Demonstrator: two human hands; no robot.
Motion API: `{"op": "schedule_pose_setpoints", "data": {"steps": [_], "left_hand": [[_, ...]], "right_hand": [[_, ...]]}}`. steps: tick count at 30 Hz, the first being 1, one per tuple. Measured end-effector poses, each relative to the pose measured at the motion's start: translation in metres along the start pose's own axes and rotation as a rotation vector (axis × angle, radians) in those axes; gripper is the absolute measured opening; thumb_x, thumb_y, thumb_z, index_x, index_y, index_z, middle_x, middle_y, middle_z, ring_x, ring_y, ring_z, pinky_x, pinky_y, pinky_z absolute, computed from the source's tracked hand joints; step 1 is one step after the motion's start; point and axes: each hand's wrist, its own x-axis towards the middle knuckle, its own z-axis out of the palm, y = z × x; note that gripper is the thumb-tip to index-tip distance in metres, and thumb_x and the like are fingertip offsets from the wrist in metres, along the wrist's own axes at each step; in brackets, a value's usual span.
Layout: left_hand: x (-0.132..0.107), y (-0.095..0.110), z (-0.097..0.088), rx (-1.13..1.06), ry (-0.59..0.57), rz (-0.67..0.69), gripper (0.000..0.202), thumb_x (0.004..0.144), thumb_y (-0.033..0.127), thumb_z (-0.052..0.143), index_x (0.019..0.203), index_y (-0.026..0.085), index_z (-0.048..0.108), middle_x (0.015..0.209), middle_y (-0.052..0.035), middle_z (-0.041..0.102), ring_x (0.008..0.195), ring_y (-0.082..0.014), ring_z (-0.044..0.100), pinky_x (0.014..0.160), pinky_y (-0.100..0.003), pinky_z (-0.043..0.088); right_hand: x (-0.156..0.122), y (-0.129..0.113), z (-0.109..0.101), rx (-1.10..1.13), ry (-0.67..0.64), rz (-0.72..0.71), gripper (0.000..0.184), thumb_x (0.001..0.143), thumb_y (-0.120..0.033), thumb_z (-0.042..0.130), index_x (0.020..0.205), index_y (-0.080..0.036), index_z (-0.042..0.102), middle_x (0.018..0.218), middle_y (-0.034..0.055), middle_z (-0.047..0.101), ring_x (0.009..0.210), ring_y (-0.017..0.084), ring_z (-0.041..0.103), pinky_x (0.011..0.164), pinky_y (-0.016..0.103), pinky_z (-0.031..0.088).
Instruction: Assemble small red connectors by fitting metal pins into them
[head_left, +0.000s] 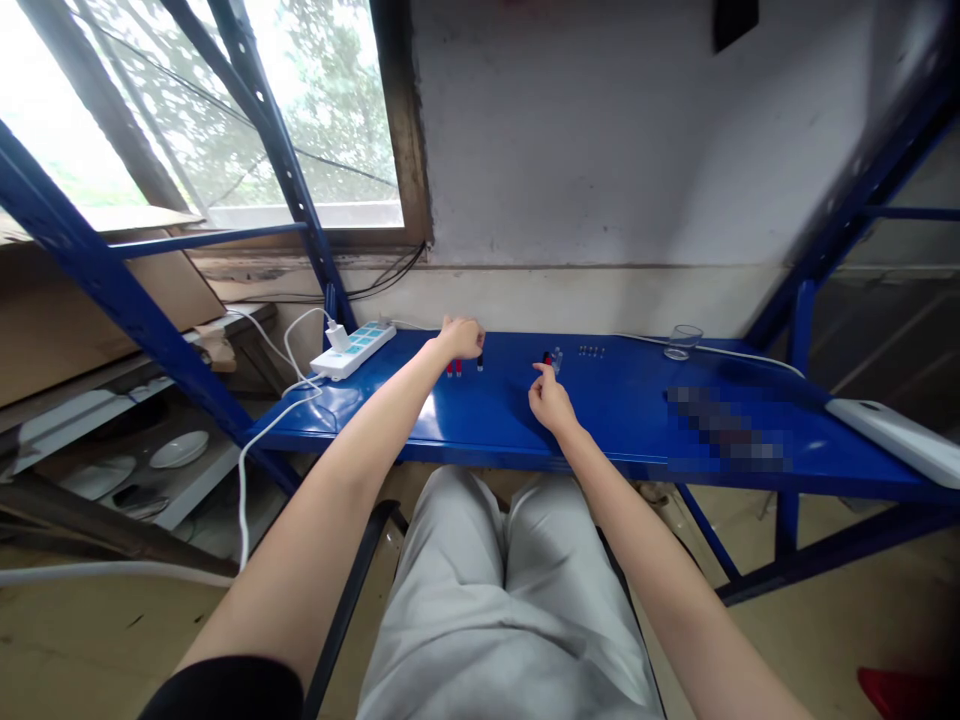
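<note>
My left hand (463,338) is at the back of the blue table, fingers curled down in a pinch on the top of a small black cylinder with a pale lower end (480,362). Just left of it, partly under the wrist, stand small red cylinders (458,368) with pale ends. Further right, my right hand (551,398) is closed, its index finger bent forward. At that fingertip are a small red-and-black piece (547,358) and a small clear piece (557,358); whether the fingers grip either is too small to make out.
Several tiny metallic pieces (592,351) lie in rows on the blue table (480,425). A clear glass (682,342) stands at the back right, before a blurred dark object (724,428) and a white device (896,438). A power strip (354,349) with cables lies left.
</note>
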Motion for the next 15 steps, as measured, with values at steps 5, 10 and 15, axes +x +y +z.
{"op": "schedule_pose_setpoints", "data": {"steps": [5,10,15], "left_hand": [[-0.004,-0.011,0.014,0.059,-0.020,-0.061,0.010,0.062,0.016,0.059,0.068,0.018,0.067,0.093,-0.0101,0.061,0.100,-0.0303,0.048,0.092,-0.047,0.026],[-0.005,-0.014,0.021,0.054,-0.015,-0.098,0.012,0.064,0.018,0.059,0.072,0.018,0.068,0.097,-0.0100,0.059,0.102,-0.0298,0.046,0.092,-0.047,0.026],[-0.003,-0.017,0.024,0.020,-0.016,-0.131,0.009,0.064,0.017,0.060,0.070,0.018,0.067,0.098,-0.0103,0.059,0.104,-0.0303,0.045,0.094,-0.047,0.024]], "right_hand": [[0.001,-0.001,0.001,-0.003,-0.009,0.008,0.051,0.080,-0.017,0.035,0.130,-0.012,0.029,0.079,0.0071,0.058,0.060,0.016,0.053,0.052,0.024,0.037],[0.000,-0.001,0.001,-0.004,-0.006,0.008,0.051,0.079,-0.017,0.035,0.129,-0.012,0.030,0.079,0.0068,0.059,0.057,0.015,0.052,0.050,0.023,0.035],[0.001,-0.001,0.000,0.004,-0.009,0.014,0.051,0.078,-0.017,0.035,0.129,-0.012,0.030,0.078,0.0063,0.059,0.058,0.015,0.053,0.050,0.024,0.036]]}}
